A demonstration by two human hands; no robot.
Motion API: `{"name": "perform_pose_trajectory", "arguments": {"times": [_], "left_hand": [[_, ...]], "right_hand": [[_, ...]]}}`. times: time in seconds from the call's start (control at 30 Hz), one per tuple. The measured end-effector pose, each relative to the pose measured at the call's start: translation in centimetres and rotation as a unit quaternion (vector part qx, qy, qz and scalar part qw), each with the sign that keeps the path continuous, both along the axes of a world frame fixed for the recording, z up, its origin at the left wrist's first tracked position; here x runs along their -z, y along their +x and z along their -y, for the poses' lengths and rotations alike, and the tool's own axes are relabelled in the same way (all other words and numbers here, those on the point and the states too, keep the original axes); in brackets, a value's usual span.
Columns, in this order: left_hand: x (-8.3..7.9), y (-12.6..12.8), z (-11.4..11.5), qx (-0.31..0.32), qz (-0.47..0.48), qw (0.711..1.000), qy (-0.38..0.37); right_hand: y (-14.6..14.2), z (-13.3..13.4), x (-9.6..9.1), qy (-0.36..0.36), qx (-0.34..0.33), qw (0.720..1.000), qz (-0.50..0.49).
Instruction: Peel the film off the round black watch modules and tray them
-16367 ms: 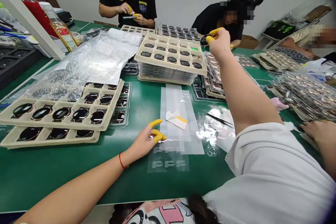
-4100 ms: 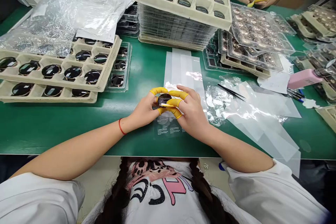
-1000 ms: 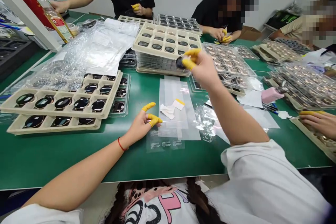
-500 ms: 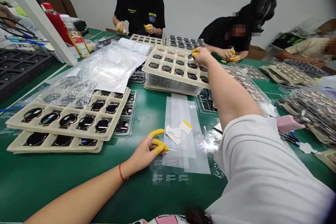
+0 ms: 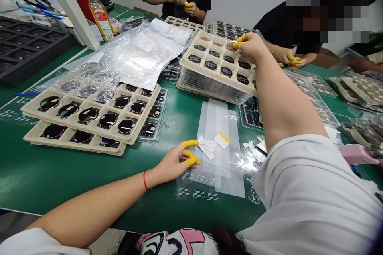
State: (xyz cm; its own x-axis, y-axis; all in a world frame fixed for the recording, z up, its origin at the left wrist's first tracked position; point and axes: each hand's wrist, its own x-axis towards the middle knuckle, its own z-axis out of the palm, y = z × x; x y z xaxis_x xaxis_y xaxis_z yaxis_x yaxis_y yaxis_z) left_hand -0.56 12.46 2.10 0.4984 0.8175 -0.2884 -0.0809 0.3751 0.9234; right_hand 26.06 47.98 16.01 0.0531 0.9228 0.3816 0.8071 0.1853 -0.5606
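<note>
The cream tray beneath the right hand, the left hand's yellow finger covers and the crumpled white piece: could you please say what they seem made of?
Cream tray: probably moulded plastic, matt, judging by its evenly formed pockets.
Yellow finger covers: likely thin rubber or latex, smooth, since they cling snugly.
Crumpled white piece: matt paper or a wipe, by its creases; I cannot tell which.

Shiny round piece (image 5: 231,46) touching right hand (image 5: 253,49), beige tray (image 5: 216,76), printed dark discs (image 5: 210,65) inside

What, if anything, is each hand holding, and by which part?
Right hand: fingertips at the right edge of a coppery round piece at the tray; gripped or only touched, I can't tell. Left hand: nothing visibly held.
</note>
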Motion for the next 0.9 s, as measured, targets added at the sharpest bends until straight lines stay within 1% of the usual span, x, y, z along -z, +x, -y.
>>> {"name": "perform_pose_trajectory", "arguments": {"times": [0.07,0.1,0.17,0.23,0.33,0.4,0.43,0.47,0.53,0.57,0.63,0.67,0.7,0.73,0.8,0.9], "left_hand": [[0.2,0.0,0.0,-0.003,-0.005,1.0,0.01],[0.2,0.0,0.0,-0.004,-0.005,1.0,0.014],[0.4,0.0,0.0,-0.002,-0.003,1.0,0.018],[0.5,0.0,0.0,-0.002,-0.001,1.0,0.023],[0.7,0.1,0.1,0.0,-0.001,0.999,0.042],[0.8,0.1,0.3,0.002,-0.003,0.998,0.055],[0.8,0.1,0.3,0.002,-0.004,0.998,0.063],[0.8,0.1,0.4,0.001,-0.005,0.997,0.072],[0.8,0.1,0.6,-0.002,-0.005,0.995,0.099],[0.9,0.2,0.7,-0.004,-0.002,0.993,0.115],[1.1,0.3,0.9,-0.003,0.003,0.99,0.144],[1.1,0.3,1.0,-0.001,0.001,0.988,0.156],[1.1,0.4,1.3,0.001,-0.003,0.986,0.168],[1.1,0.4,1.5,0.001,-0.011,0.983,0.184],[1.0,0.5,2.0,0.0,-0.036,0.973,0.227],[0.7,0.6,2.7,-0.007,-0.079,0.943,0.322]], "right_hand": [[0.1,0.8,-0.7,-0.025,0.011,0.999,-0.028],[0.2,1.4,-1.0,-0.026,0.017,0.999,-0.043],[0.1,2.8,-1.8,-0.006,0.027,0.997,-0.068],[-0.2,5.0,-2.7,0.011,0.026,0.995,-0.098],[-0.9,9.8,-3.7,-0.009,0.0,0.982,-0.19],[-1.5,14.0,-3.7,-0.042,-0.037,0.966,-0.254],[-1.9,16.4,-3.4,-0.056,-0.06,0.96,-0.267],[-2.3,18.8,-2.8,-0.068,-0.082,0.957,-0.268],[-3.3,23.9,-0.7,-0.07,-0.125,0.963,-0.229],[-4.0,26.3,0.7,-0.054,-0.141,0.969,-0.198],[-5.4,30.8,3.7,0.002,-0.148,0.983,-0.108],[-6.1,32.7,5.2,0.024,-0.155,0.985,-0.076],[-6.8,34.3,6.5,0.034,-0.159,0.985,-0.064],[-7.3,35.6,7.6,0.03,-0.16,0.985,-0.065],[-7.9,37.3,9.1,-0.011,-0.16,0.983,-0.095],[-7.8,38.0,9.9,-0.099,-0.147,0.968,-0.175]]}}
